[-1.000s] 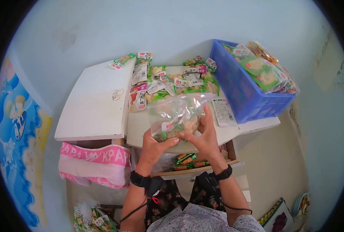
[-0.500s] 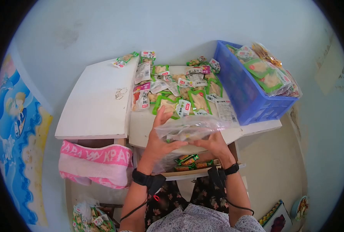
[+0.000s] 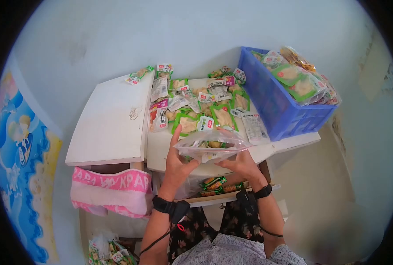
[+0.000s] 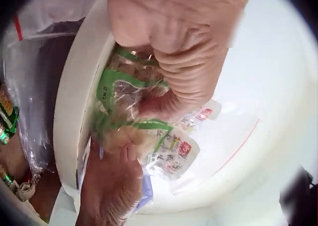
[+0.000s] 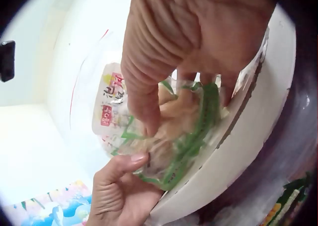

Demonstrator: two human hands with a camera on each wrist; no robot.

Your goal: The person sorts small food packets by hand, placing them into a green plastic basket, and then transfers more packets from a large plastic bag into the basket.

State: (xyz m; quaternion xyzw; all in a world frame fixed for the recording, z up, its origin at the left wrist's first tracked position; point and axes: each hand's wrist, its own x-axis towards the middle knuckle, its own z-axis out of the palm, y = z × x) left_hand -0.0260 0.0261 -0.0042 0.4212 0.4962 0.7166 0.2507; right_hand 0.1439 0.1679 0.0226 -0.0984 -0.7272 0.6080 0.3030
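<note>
"Plastic bag (image 3: 211,154): where is it?"

"At the near edge of the white table (image 3: 161,152), in front of the person. Green-edged packets (image 4: 141,136) show inside. Cannot tell whether the base touches the tabletop."

"Grip?"

"Two-handed. Left hand (image 3: 177,165) grips the left side, right hand (image 3: 246,167) the right. Both thumbs press the near face; fingers curve round toward the far side."

"Far side of the bag?"

"Loose packets (image 3: 187,125) overlap on the table, the nearest just beyond the bag. Blue crate (image 3: 271,101) stands at the far right, more packets heaped above its rim. One silver packet (image 3: 255,128) lies flat just left of it."

"Near side?"

"Open drawer (image 3: 238,197) below the table edge; green-wrapped snacks (image 3: 214,185) lie in it. Pink and white towel (image 3: 110,190) hangs to the left."
</note>
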